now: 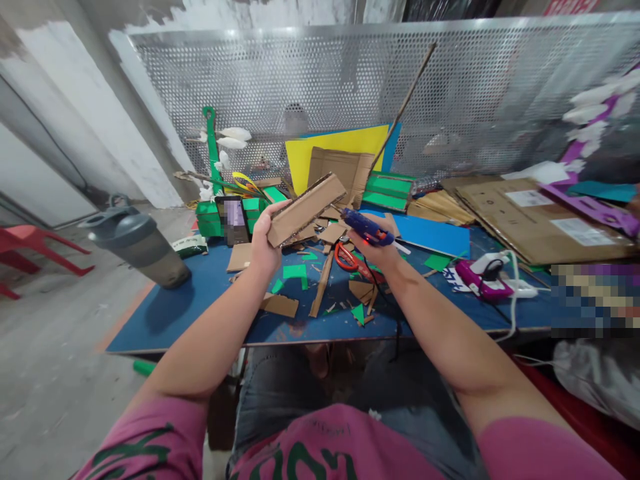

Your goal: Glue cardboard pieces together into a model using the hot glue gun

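Note:
My left hand (pixel 265 241) is closed round the lower left end of a long cardboard box (pixel 307 210), tilted up to the right above the table. In my right hand (pixel 375 248) is a dark blue glue gun (pixel 367 227); a small red light glows on it. Its nozzle points left, close to the box's right end; whether it touches I cannot tell. Below my hands lie red-handled scissors (pixel 345 257), green paper scraps (pixel 295 272) and cardboard strips (pixel 324 285).
A grey shaker bottle (pixel 143 243) stands at the table's left. A phone (pixel 234 220) leans on a green box (pixel 207 220). Yellow board (pixel 300 157) and a stick (pixel 407 100) lean at the back. Flat cardboard (pixel 520 220) and a power strip (pixel 520 290) lie right.

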### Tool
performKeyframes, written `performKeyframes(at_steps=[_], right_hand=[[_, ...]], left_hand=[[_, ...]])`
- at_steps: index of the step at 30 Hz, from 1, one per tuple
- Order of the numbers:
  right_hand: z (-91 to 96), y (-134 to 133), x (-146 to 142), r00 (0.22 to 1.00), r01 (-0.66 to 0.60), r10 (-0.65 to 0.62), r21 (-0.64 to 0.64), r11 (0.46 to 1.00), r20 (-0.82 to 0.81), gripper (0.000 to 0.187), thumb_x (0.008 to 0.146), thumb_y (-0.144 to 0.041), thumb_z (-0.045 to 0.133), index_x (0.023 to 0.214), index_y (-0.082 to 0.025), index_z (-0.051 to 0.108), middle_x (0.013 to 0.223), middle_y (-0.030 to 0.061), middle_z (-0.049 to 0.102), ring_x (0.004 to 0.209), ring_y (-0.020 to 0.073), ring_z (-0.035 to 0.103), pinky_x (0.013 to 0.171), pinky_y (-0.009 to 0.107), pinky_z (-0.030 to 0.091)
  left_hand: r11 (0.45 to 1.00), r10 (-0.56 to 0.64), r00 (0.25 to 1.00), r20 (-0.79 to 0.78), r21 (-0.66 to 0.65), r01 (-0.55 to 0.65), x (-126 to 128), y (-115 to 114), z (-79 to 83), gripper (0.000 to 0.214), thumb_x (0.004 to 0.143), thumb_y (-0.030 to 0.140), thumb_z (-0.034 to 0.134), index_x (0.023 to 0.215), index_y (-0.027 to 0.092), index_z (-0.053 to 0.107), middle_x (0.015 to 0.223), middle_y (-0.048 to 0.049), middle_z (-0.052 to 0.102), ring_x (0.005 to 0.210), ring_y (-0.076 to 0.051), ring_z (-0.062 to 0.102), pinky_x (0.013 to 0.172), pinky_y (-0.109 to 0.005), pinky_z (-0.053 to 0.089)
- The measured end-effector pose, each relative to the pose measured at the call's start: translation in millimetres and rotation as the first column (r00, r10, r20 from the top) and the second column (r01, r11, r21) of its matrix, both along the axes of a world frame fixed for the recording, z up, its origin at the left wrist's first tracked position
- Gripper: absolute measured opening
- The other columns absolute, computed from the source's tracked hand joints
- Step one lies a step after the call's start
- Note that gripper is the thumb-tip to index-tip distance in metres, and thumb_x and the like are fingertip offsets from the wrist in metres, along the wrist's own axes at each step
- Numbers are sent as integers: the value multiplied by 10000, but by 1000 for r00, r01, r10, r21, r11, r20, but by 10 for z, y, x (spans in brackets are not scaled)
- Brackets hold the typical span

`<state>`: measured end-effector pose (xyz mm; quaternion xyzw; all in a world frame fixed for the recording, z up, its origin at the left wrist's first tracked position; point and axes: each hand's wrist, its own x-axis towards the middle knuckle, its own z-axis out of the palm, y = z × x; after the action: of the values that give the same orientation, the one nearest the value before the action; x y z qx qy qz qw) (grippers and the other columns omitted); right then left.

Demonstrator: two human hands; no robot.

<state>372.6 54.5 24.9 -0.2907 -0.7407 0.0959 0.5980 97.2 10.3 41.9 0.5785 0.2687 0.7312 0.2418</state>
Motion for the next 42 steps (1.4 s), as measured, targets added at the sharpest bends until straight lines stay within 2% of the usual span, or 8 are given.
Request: performKeyframes(at_steps=[7, 12, 20, 28, 30, 32, 37, 42], right_hand=[[126, -47, -26, 999, -7, 9, -41, 999, 38, 222, 872, -454, 835, 834, -245, 770, 756, 33, 724, 701, 228, 644, 683, 376, 561], [-8, 41, -18, 970, -196, 137, -317, 928, -200, 351, 825, -547, 901, 777, -233, 753, 722, 16, 699, 675, 202, 629, 673, 361, 546], [40, 119, -37, 765, -642, 345, -605, 471, -543, 400, 764, -557, 930, 809, -212, 733, 611, -13, 601, 525, 133, 517, 516, 286, 443], [188, 192, 74, 640, -735, 452, -666, 125, -621, 453, 774, -575, 891, 758, -221, 609, 522, -85, 383, 462, 105, 317, 476, 270, 348], [187, 225, 95, 617, -754, 435, -651, 87, -656, 460, 774, -573, 896, 784, -223, 600, 540, -92, 381, 473, 102, 324, 483, 259, 359], [191, 247, 108, 604, -787, 373, -602, 137, -705, 464, 763, -558, 910, 799, -223, 591, 562, -94, 397, 488, 96, 339, 493, 246, 375], [235, 246, 93, 655, -713, 237, -483, 508, -718, 521, 745, -637, 898, 779, -238, 565, 565, -94, 412, 487, 93, 369, 496, 251, 429], [274, 181, 42, 687, -626, 229, -401, 669, -689, 520, 762, -682, 856, 776, -254, 561, 595, -82, 398, 514, 108, 387, 503, 269, 439]], left_hand=[[998, 22, 1000, -12, 58, -22, -9, -3, -2, 566, 1065, 682, 515, 1258, 239, 808, 1328, -138, 785, 1254, -342, 724, 1068, -521, 607], [997, 44, 997, -62, 65, -40, -63, 9, -11, 604, 1032, 718, 516, 1279, 254, 814, 1301, -98, 784, 1281, -345, 718, 1120, -492, 578], [926, 262, 910, -322, 348, -144, -210, -14, 72, 568, 973, 687, 643, 1327, 277, 814, 1351, -133, 744, 1304, -379, 670, 1204, -604, 492], [935, 259, 751, -607, 352, -38, -413, -8, 160, 559, 742, 560, 879, 1249, 323, 865, 1368, -143, 753, 1221, -408, 724, 1084, -615, 592], [927, 273, 757, -593, 373, -43, -416, -6, 163, 561, 753, 543, 873, 1268, 319, 859, 1372, -147, 751, 1224, -407, 723, 1085, -611, 591], [914, 293, 780, -553, 402, -58, -376, -21, 162, 569, 807, 541, 836, 1321, 295, 834, 1383, -156, 742, 1251, -406, 708, 1123, -621, 564], [907, 305, 853, -423, 403, -125, -246, -60, 136, 475, 1003, 511, 630, 1388, 275, 778, 1359, -149, 739, 1289, -369, 680, 1176, -614, 519], [901, 351, 704, -618, 428, -73, -303, -33, 89, 613, 846, 486, 832, 1429, 305, 782, 1475, -162, 689, 1325, -400, 685, 1140, -584, 567]])
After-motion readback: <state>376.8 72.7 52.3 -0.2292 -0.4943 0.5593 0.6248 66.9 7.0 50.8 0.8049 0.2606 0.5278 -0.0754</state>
